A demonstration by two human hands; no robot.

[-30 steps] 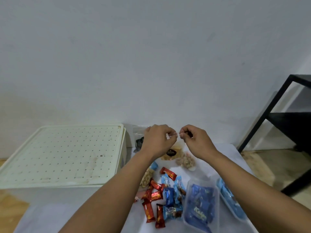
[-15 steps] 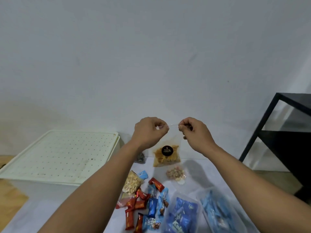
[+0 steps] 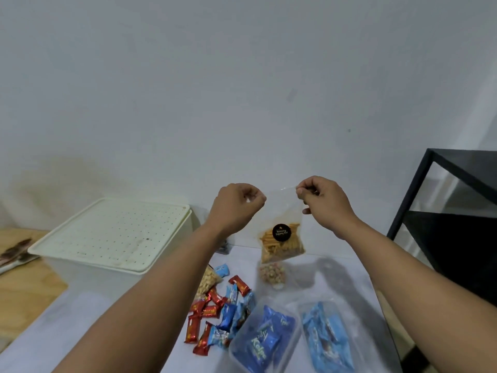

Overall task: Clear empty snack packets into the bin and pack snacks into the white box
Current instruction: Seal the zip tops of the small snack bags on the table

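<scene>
— Since a second ago, what have you moved?
— You've lifted the clear snack bag [image 3: 282,232] off the table [image 3: 80,332] and up in front of the wall; it hangs free above the loose snacks now.
— Why is the white box [image 3: 113,235] untouched?
— Its perforated lid is on, at the far left, so nothing can be packed yet.
— And the two clear tubs [image 3: 265,337] of blue packets?
— They sit near right, beside the red and blue bars [image 3: 215,310].
— The grip?
— Your left hand [image 3: 236,203] and right hand [image 3: 320,196] each pinch a top corner with curled fingers, probably to press the seal closed
</scene>
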